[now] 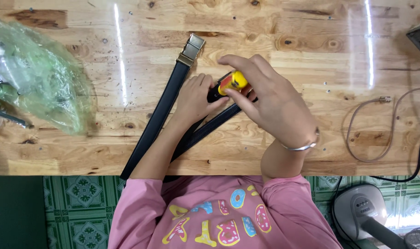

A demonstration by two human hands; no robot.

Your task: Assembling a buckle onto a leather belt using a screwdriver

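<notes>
— What did she have on the bench?

— A black belt (157, 121) lay folded across the table (265, 147), its gold buckle (190, 50) at the far end. Her left hand (191, 99) pressed flat on the strap; the right hand (265, 101) pinched a small yellow tool (233, 82) against it.

— Any packages?

— A crumpled green bag (39, 74) sat at the left, its contents too blurred to tell.

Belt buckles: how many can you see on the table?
1. The metal buckle lies at the far end of the black belt, beyond the left hand. The belt's other end is hidden under both hands.
</notes>
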